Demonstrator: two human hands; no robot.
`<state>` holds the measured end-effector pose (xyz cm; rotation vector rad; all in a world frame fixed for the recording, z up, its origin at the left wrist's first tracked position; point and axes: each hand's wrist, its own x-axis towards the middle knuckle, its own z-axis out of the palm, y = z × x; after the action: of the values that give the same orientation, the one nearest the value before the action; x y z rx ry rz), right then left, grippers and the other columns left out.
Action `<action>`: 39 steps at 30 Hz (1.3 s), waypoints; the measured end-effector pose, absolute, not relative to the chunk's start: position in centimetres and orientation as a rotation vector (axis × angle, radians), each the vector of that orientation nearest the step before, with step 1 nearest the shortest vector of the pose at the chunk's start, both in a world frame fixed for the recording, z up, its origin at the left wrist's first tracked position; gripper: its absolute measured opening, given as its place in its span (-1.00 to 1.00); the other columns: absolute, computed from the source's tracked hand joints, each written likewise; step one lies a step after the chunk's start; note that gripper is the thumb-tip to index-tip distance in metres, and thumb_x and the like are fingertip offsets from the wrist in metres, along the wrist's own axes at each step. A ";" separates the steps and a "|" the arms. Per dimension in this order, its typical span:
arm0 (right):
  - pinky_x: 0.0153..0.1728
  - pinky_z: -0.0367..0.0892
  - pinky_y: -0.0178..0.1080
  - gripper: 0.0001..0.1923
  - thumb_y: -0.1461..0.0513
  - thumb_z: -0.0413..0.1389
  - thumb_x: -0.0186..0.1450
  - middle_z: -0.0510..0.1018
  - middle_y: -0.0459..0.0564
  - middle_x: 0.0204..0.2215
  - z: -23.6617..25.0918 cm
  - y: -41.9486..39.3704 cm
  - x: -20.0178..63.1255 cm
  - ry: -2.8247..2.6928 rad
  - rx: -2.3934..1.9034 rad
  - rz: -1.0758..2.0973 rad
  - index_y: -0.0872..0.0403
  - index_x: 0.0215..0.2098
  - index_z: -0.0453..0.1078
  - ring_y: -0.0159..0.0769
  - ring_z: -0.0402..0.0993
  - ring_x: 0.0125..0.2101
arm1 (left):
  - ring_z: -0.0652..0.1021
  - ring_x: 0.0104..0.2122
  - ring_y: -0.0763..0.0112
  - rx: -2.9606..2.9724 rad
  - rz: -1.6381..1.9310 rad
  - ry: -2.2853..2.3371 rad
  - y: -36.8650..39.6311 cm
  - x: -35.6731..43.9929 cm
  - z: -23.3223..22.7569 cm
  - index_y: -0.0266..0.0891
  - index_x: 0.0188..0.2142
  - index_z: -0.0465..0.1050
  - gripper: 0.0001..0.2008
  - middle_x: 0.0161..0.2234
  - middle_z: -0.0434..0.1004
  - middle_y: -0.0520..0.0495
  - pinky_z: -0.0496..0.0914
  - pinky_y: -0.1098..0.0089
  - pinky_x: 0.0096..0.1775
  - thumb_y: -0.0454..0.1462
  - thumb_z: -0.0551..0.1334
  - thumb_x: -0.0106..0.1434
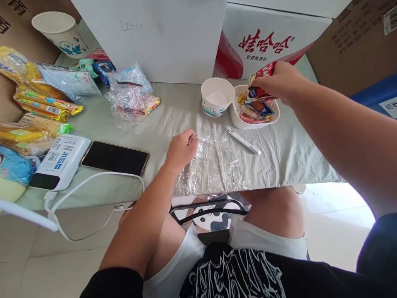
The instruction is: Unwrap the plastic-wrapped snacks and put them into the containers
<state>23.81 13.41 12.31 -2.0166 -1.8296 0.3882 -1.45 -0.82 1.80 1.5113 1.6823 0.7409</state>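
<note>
Black shirt with pale lettering (pixel 235 273) sits nearest the lens, over pale shorts (pixel 269 239). Left hand (pixel 182 148): fingers curled shut on clear plastic film (pixel 214 165), which lies crinkled on the cloth-covered counter (pixel 178 103) up to its near edge. Right hand (pixel 283 82): clamped on red packet (pixel 264 71), held at the far side of white bowl (pixel 248 125); can't tell if packet touches the contents. Bowl already has several small wrapped snacks (pixel 256 111) in it. Paper cup (pixel 218 97) just left of bowl, upright. White utility knife (pixel 243 141) lies slantwise in front of both, right of the film. Left side: crumpled wrapper bundle (pixel 132 97), black-screen phone (pixel 115 158), white power bank (pixel 63 157) just beside it with white cable (pixel 99 174) plugged in. More snack packs (pixel 46 103) heaped far left. Big printed carton (pixel 263 43) stands behind bowl.
</note>
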 end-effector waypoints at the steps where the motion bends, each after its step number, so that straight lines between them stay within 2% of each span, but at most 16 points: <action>1: -0.30 0.45 0.03 -0.63 0.17 0.27 0.28 0.63 0.33 -0.22 12.3 13.8 23.2 -1.816 -2.093 0.413 0.39 -0.17 0.48 0.04 0.68 -0.20 | 0.33 -0.52 0.39 1.512 0.745 1.675 -0.8 -1.4 1.8 -0.15 -0.51 0.27 -0.71 -0.56 0.38 0.06 0.12 0.29 -0.40 -0.26 0.10 0.38; 3: -0.24 0.41 0.02 -0.59 0.06 0.24 0.30 0.64 0.29 -0.19 12.4 14.5 22.1 -1.834 -2.308 0.400 0.35 -0.27 0.47 0.10 0.67 -0.08 | 0.32 -0.53 0.39 1.519 0.757 1.665 -0.9 -1.5 1.9 -0.15 -0.52 0.26 -0.71 -0.58 0.34 0.07 0.12 0.29 -0.41 -0.27 0.10 0.37; 5: -0.22 0.35 0.03 -0.43 -0.07 0.22 0.27 0.64 0.31 -0.16 12.5 15.1 21.2 -2.009 -2.367 0.272 0.37 -0.32 0.46 0.22 0.62 0.01 | 0.29 -0.55 0.39 1.531 0.767 1.665 -0.9 -1.6 2.0 -0.14 -0.53 0.25 -0.71 -0.60 0.28 0.08 0.11 0.29 -0.41 -0.28 0.10 0.37; 8: -0.18 0.31 0.09 -0.22 -0.19 0.18 0.20 0.61 0.37 0.01 12.1 15.9 20.6 -2.219 -2.353 0.014 0.44 -0.14 0.49 0.34 0.52 0.13 | 0.27 -0.56 0.39 1.543 0.774 1.669 -1.0 -1.7 2.0 -0.14 -0.54 0.24 -0.70 -0.62 0.23 0.09 0.10 0.28 -0.42 -0.28 0.10 0.37; 10: -0.11 0.32 0.13 -0.29 -0.11 0.26 0.23 0.59 0.38 0.08 11.4 16.2 20.4 -2.277 -2.317 0.000 0.39 0.02 0.51 0.32 0.49 0.17 | 0.26 -0.56 0.39 1.546 0.785 1.662 -1.0 -1.8 2.1 -0.14 -0.54 0.22 -0.69 -0.63 0.22 0.09 0.09 0.28 -0.42 -0.28 0.10 0.37; 12: -0.05 0.34 0.16 -0.47 0.09 0.34 0.26 0.61 0.37 0.08 11.0 16.2 20.4 -2.303 -2.322 0.064 0.31 0.06 0.54 0.23 0.51 0.16 | 0.26 -0.56 0.39 1.541 0.795 1.649 -1.0 -1.8 2.1 -0.14 -0.54 0.22 -0.69 -0.63 0.21 0.09 0.09 0.28 -0.42 -0.28 0.10 0.37; 14: -0.03 0.36 0.12 -0.59 0.19 0.29 0.32 0.62 0.34 0.06 11.0 15.6 20.5 -2.302 -2.319 0.101 0.25 0.08 0.56 0.14 0.52 0.13 | 0.26 -0.56 0.39 1.527 0.795 1.640 -1.1 -1.9 2.2 -0.14 -0.53 0.22 -0.69 -0.62 0.22 0.09 0.09 0.28 -0.42 -0.28 0.10 0.37; 17: -0.03 0.34 -0.01 -0.59 0.15 0.14 0.43 0.63 0.29 0.06 11.7 13.7 21.6 -2.261 -2.216 0.066 0.21 0.14 0.53 0.02 0.52 0.12 | 0.26 -0.55 0.40 1.511 0.792 1.637 -1.3 -2.0 2.3 -0.14 -0.52 0.22 -0.70 -0.61 0.23 0.09 0.10 0.28 -0.41 -0.27 0.10 0.39; 20: -0.07 0.29 -0.10 -0.58 0.09 0.16 0.42 0.66 0.22 0.02 11.8 11.1 23.7 -2.252 -2.172 0.018 0.17 0.11 0.53 -0.04 0.52 0.04 | 0.27 -0.54 0.40 1.519 0.788 1.654 -1.3 -2.2 2.4 -0.15 -0.52 0.22 -0.70 -0.59 0.25 0.09 0.10 0.28 -0.40 -0.28 0.12 0.39; 24: -0.21 0.23 -0.14 -0.64 0.17 0.09 0.42 0.71 0.11 -0.03 10.3 8.8 26.5 -2.302 -2.317 0.026 0.03 0.10 0.59 -0.09 0.52 -0.11 | 0.28 -0.53 0.41 1.533 0.769 1.674 -1.2 -2.1 2.5 -0.15 -0.52 0.23 -0.71 -0.58 0.27 0.09 0.11 0.29 -0.38 -0.30 0.14 0.37; 27: -0.28 0.19 -0.15 -0.57 0.21 -0.01 0.44 0.69 0.12 0.00 9.2 9.0 27.2 -2.337 -2.372 0.000 -0.04 0.14 0.60 -0.07 0.50 -0.13 | 0.25 -0.54 0.42 1.539 0.745 1.688 -1.1 -1.7 2.5 -0.16 -0.51 0.25 -0.72 -0.59 0.25 0.11 0.10 0.30 -0.38 -0.32 0.14 0.36; 30: -0.28 0.21 -0.17 -0.56 0.18 -0.01 0.46 0.66 0.15 0.06 8.7 10.4 26.7 -2.339 -2.394 0.036 -0.05 0.17 0.59 -0.06 0.49 -0.09 | 0.25 -0.54 0.42 1.548 0.737 1.696 -1.0 -1.5 2.4 -0.16 -0.51 0.26 -0.72 -0.60 0.25 0.11 0.10 0.30 -0.38 -0.30 0.13 0.37; 32: -0.21 0.26 -0.15 -0.60 0.17 0.04 0.46 0.64 0.16 0.06 8.7 11.3 26.2 -2.343 -2.381 0.123 -0.02 0.14 0.61 -0.06 0.50 -0.05 | 0.25 -0.54 0.41 1.552 0.738 1.695 -1.0 -1.4 2.3 -0.15 -0.52 0.26 -0.72 -0.61 0.24 0.11 0.10 0.30 -0.39 -0.30 0.14 0.36; 35: -0.10 0.29 -0.04 -0.68 0.19 0.13 0.42 0.65 0.20 -0.08 9.1 11.4 25.7 -2.218 -2.366 0.155 0.11 0.02 0.64 -0.02 0.51 -0.02 | 0.26 -0.55 0.41 1.554 0.753 1.676 -0.9 -1.6 2.2 -0.15 -0.53 0.26 -0.72 -0.62 0.23 0.12 0.11 0.31 -0.40 -0.30 0.14 0.34; 39: -0.05 0.37 -0.02 -0.80 0.18 0.14 0.40 0.65 0.11 -0.30 9.0 7.6 25.4 -2.028 -1.985 0.163 0.08 -0.18 0.60 -0.13 0.56 -0.20 | 0.29 -0.55 0.41 1.566 0.772 1.610 -0.8 -2.0 2.3 -0.16 -0.53 0.29 -0.73 -0.60 0.32 0.09 0.14 0.33 -0.41 -0.30 0.14 0.33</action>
<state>25.42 7.63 9.04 -1.9845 -2.0284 0.1633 -1.97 -0.82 2.33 1.5658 1.6101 0.7717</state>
